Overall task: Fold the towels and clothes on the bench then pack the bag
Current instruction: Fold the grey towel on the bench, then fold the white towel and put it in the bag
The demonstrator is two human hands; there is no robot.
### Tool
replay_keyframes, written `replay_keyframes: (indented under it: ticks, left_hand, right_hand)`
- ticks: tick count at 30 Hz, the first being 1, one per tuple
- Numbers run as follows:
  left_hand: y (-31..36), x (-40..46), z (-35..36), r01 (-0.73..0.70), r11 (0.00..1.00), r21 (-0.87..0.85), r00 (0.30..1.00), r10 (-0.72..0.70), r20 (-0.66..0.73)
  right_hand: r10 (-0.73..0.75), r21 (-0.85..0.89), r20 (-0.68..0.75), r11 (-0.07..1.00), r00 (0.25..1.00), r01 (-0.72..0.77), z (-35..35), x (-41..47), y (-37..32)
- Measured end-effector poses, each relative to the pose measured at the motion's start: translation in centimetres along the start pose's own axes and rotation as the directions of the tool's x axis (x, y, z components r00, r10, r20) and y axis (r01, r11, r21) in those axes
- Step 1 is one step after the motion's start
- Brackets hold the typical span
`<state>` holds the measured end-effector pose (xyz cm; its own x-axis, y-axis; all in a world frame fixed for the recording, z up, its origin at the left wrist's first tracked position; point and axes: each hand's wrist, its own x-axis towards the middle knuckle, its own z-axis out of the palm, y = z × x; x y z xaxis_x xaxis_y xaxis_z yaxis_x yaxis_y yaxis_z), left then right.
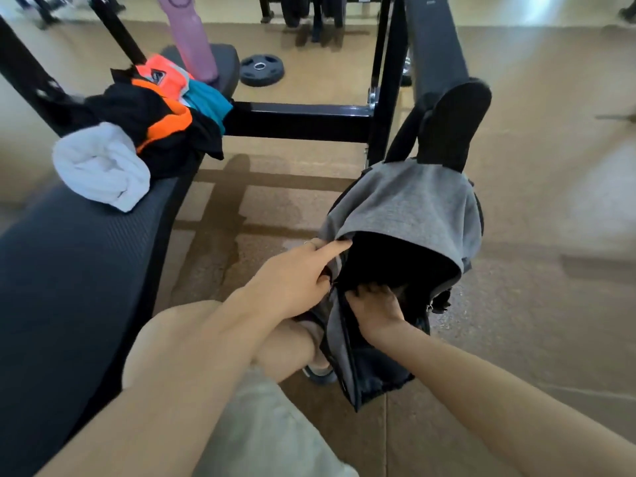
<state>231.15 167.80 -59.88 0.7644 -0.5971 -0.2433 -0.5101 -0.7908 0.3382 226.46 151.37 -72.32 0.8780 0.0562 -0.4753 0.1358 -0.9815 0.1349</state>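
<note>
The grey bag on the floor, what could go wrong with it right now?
1. The grey fabric bag may flop shut: only the left hand holds its flap open while the right hand reaches inside.
2. The white towel hangs near the edge of the black padded bench and might slide off.
3. The orange and black clothes look unfolded, so packing them now could waste space.

We see a round black cast weight plate [261,69] lying flat on the tan rubber floor [537,208], well beyond the grip and to its left. A tall pink plastic bottle [194,39] stands farther left still. A black steel rack frame [299,120] crosses the floor between plate and grip, its upright post [385,80] rising just above the grip.
</note>
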Motion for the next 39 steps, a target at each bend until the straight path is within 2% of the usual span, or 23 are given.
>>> replay_keyframes:
  ticks: [3,7,11,14,16,19,21,23,25,28,30,32,36,39]
  left_hand:
    - [-1.6,-2.9,-3.0,0.003,1.0,-0.03,0.998,-0.005,-0.055]
    - [-6.9,-7.4,-7.6,0.145,0.986,-0.081,0.962,-0.16,-0.22]
    - [-13.5,-11.6,-10.3,0.348,0.898,-0.27,0.841,-0.426,-0.333]
    - [-18.3,-14.4,-9.6,0.463,0.837,-0.291,0.776,-0.542,-0.322]
    - [-21.2,-15.9,-8.2,0.527,0.802,-0.282,0.761,-0.592,-0.263]
    - [-24.7,-18.0,-5.9,0.606,0.73,-0.315,0.724,-0.671,-0.159]
    - [-26.2,-19.2,-4.6,0.601,0.719,-0.348,0.721,-0.676,-0.152]
    - [-26.9,-20.2,-3.7,0.555,0.736,-0.388,0.736,-0.652,-0.183]
    - [-27.1,-21.0,-3.3,0.506,0.746,-0.433,0.752,-0.627,-0.201]
    - [-26.8,-22.6,-3.0,0.461,0.727,-0.509,0.751,-0.625,-0.213]
    - [-26.3,-24.3,-3.1,0.442,0.694,-0.568,0.721,-0.651,-0.235]
    - [-25.6,-26.3,-3.2,0.422,0.682,-0.597,0.677,-0.675,-0.293]
    - [-23.6,-30.6,-3.9,0.32,0.741,-0.59,0.617,-0.636,-0.464]
    - [-21.7,-33.8,-4.6,0.277,0.742,-0.611,0.547,-0.644,-0.534]
  right_hand:
    - [-0.114,0.086,-0.056,0.989,0.992,0.118,-4.6,-3.5,-2.3]
    - [-0.22,0.259,-0.23,0.925,0.948,0.278,-13.2,-6.0,-5.9]
    - [-0.165,0.559,-0.473,0.703,0.865,0.44,-20.1,-2.7,-11.1]
    - [-0.189,0.645,-0.505,0.566,0.842,0.514,-24.1,2.1,-15.6]
    - [-0.255,0.617,-0.48,0.581,0.839,0.53,-25.6,5.7,-19.1]
    - [-0.347,0.489,-0.433,0.685,0.832,0.54,-26.4,10.8,-24.3]
    - [-0.392,0.34,-0.445,0.758,0.805,0.557,-26.7,13.4,-27.0]
    - [-0.431,0.235,-0.457,0.785,0.778,0.573,-27.0,15.3,-29.0]
    - [-0.378,0.324,-0.466,0.768,0.8,0.552,-27.1,16.1,-30.3]
    - [-0.209,0.516,-0.504,0.705,0.838,0.486,-26.7,15.2,-31.9]
    - [-0.299,0.488,-0.45,0.707,0.841,0.512,-26.7,12.7,-32.8]
    - [-0.441,0.43,-0.4,0.684,0.803,0.59,-27.1,8.9,-33.7]
    - [-0.649,0.402,-0.434,0.481,0.625,0.779,-27.0,0.5,-35.4]
    - [-0.682,0.499,-0.471,0.316,0.559,0.807,-27.0,-4.1,-35.4]
